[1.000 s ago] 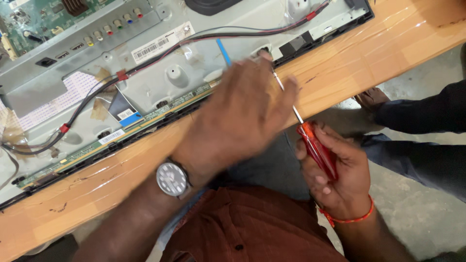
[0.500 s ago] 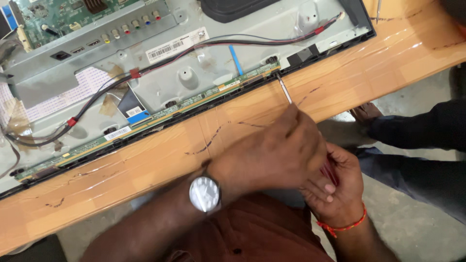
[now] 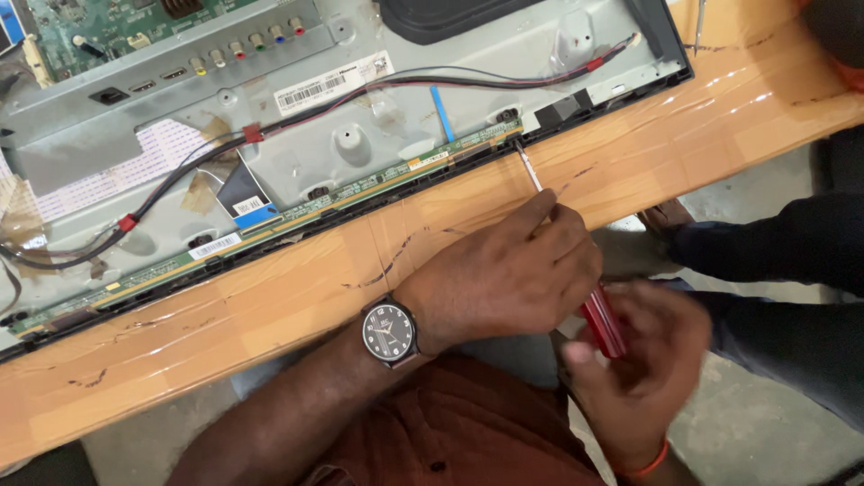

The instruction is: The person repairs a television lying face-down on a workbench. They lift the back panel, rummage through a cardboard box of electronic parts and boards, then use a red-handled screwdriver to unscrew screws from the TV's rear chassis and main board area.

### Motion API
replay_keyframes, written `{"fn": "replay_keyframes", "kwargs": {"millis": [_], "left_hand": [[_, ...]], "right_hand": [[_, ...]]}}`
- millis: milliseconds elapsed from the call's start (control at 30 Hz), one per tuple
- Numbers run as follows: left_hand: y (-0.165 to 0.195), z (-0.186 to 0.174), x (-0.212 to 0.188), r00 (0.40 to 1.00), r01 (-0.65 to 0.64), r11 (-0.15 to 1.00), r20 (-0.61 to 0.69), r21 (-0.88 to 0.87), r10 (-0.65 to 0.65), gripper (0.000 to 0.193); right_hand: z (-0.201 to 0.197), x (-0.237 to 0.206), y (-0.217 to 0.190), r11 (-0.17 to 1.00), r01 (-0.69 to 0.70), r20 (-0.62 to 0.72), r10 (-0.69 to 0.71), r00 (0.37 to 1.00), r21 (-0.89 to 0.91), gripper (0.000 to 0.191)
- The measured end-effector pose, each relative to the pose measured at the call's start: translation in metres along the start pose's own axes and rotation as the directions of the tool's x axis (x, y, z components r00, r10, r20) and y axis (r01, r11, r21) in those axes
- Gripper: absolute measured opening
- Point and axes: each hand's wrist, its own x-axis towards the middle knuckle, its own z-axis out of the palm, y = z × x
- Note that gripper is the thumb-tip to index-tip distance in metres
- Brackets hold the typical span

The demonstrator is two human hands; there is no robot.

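A flat-screen panel with its back cover off (image 3: 378, 144) lies face down on a wooden table (image 3: 297, 297). A screwdriver with a red handle (image 3: 601, 322) points its metal shaft (image 3: 531, 173) at the narrow green circuit strip (image 3: 360, 189) along the panel's near edge. My right hand (image 3: 634, 369) grips the red handle. My left hand (image 3: 508, 270), with a wristwatch (image 3: 389, 333) on its wrist, pinches the shaft near its middle. The tip sits at the strip's right end.
A green main board with coloured sockets (image 3: 180, 27) lies at the panel's far left. Red and black cables (image 3: 243, 135) cross the metal back. Another person's dark-clothed legs (image 3: 774, 261) stand at the right, beside the table edge.
My left hand has slid back from the panel edge onto the screwdriver shaft. The screwdriver tip now rests at the circuit strip, and my right hand has shifted lower on the handle.
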Motion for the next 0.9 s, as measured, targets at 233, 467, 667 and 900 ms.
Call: {"fn": "replay_keyframes", "kwargs": {"millis": [233, 467, 667, 900], "left_hand": [[0.0, 0.005, -0.003, 0.999, 0.029, 0.997, -0.027, -0.074, -0.031, 0.032], [0.004, 0.014, -0.003, 0.998, -0.04, 0.999, -0.05, 0.022, 0.042, 0.019], [0.005, 0.011, -0.006, 0.999, -0.038, 0.998, 0.009, 0.042, 0.038, 0.029], [0.002, 0.014, -0.002, 0.998, 0.001, 0.999, -0.058, 0.038, 0.002, 0.028]], "right_hand": [[-0.004, -0.021, 0.033, 0.783, 0.316, 0.011, -0.368, 0.93, -0.535, 0.029], [-0.005, -0.009, 0.01, 0.805, -0.453, 0.119, 0.443, 0.889, 0.384, 0.048], [-0.007, -0.009, 0.001, 0.987, -0.157, 0.05, 0.158, 0.986, -0.015, 0.046], [-0.01, -0.023, 0.016, 0.991, -0.133, 0.048, 0.133, 0.99, 0.006, 0.04]]}}
